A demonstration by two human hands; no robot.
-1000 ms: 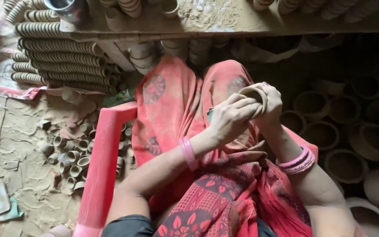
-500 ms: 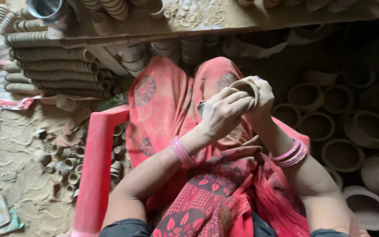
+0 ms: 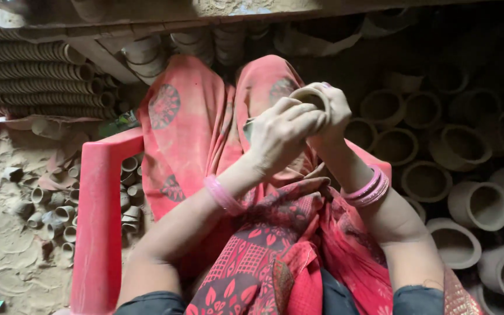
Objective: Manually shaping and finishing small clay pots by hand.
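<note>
We hold a small clay cup (image 3: 312,98) above our lap, right hand (image 3: 335,111) curled around its side, left hand (image 3: 281,131) closed over its near rim. Larger clay pots (image 3: 427,181) beside us stand hollow and bare.

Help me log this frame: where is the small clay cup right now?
In the head view, upper centre: the small clay cup is held between the left hand and right hand, above the red-draped lap.
</note>
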